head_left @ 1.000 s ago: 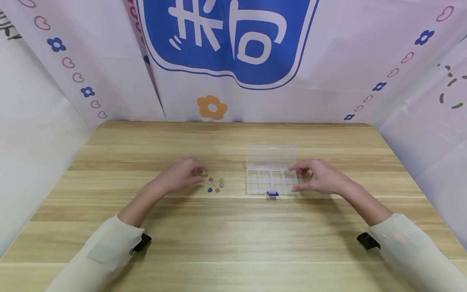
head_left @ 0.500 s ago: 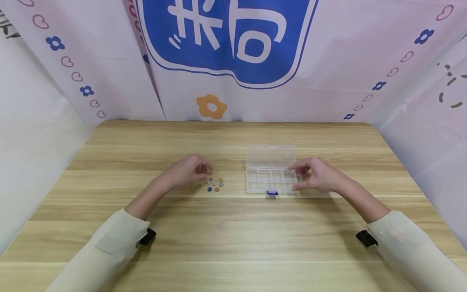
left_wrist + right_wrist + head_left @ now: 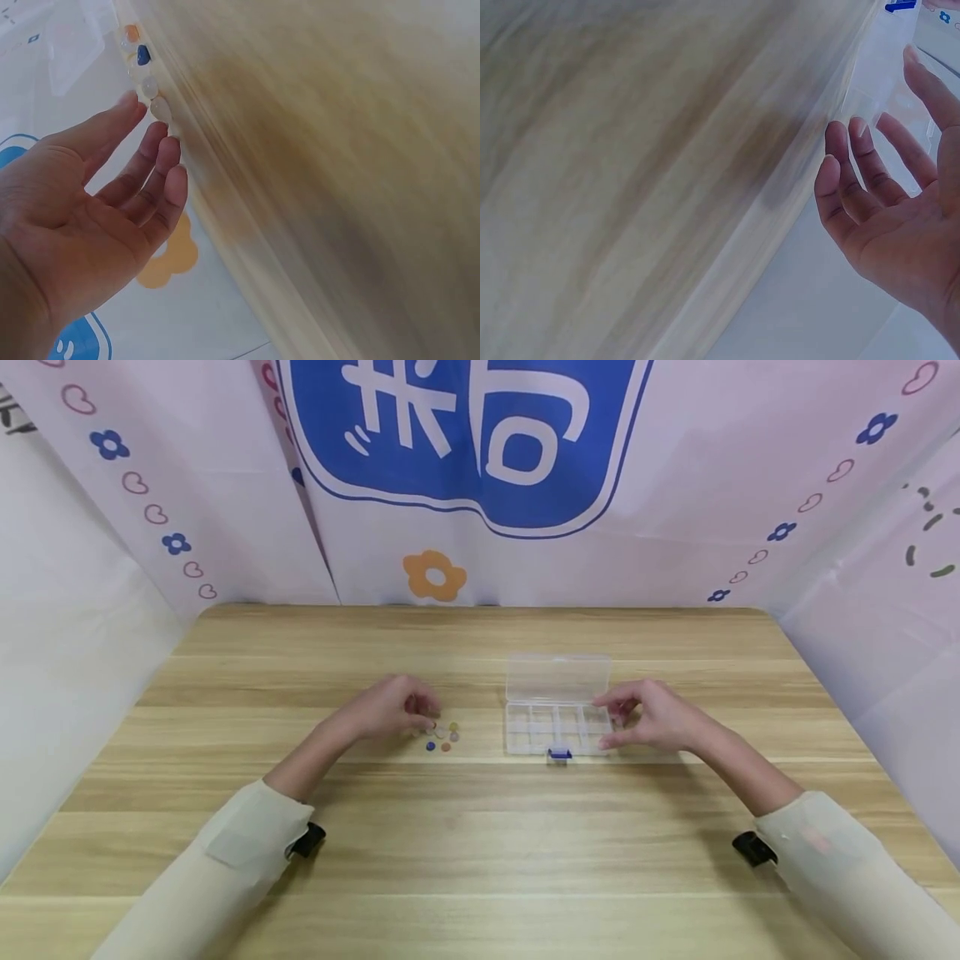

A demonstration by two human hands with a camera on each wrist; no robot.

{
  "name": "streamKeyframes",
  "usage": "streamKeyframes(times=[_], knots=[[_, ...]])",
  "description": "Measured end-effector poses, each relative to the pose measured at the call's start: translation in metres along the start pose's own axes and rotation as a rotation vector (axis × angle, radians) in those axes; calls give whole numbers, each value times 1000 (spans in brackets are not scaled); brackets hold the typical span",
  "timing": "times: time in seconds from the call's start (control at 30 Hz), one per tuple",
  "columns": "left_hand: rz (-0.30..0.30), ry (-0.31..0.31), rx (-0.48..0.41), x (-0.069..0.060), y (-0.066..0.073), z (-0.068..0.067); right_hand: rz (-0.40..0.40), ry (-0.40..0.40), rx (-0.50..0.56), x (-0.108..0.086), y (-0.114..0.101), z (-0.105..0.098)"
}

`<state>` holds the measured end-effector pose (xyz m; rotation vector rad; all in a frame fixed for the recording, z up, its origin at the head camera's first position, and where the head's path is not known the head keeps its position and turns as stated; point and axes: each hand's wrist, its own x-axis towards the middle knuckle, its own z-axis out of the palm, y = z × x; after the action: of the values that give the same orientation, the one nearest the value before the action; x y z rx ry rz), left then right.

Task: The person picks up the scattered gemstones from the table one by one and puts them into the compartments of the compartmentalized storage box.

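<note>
A person sits or stands at a wood-grained table (image 3: 480, 835), both hands near the middle of the frame. Left of centre, the left hand (image 3: 386, 706) leans over a small cluster of stones, its fingers bent and loose, thumb and forefinger a little apart; I can't tell whether a fingertip touches one. I can pick out a blue stone (image 3: 431, 746) and an orange stone (image 3: 446, 747) at the lower edge of the cluster, and a yellowish stone (image 3: 453, 727) and some pale ones at its right. In the left wrist view the stones line up at the upper left, just beyond the fingertips.

Right of centre lies the clear box (image 3: 528, 751), divided into compartments, its see-through lid (image 3: 558, 677) raised at the back and a blue latch (image 3: 559, 753) at the front edge. The right hand (image 3: 652, 717) holds the box's right end between thumb and forefinger, thumb at the near corner, forefinger at the far one; the other fingers curve loosely beside it.

Pale sleeves (image 3: 832, 835) come in from both lower corners, each with a black piece (image 3: 754, 849) at the cuff. Across the top hangs a white cloth (image 3: 675, 468) with a blue emblem (image 3: 450, 485) and an orange flower (image 3: 434, 576) below it.
</note>
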<state>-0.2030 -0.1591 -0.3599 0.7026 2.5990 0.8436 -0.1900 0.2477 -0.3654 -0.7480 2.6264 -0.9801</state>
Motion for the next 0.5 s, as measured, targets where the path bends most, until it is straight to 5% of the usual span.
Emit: streamKeyframes(times=[0.5], knots=[[34, -46, -10, 4, 0, 1, 18, -3, 19, 0, -2, -1]])
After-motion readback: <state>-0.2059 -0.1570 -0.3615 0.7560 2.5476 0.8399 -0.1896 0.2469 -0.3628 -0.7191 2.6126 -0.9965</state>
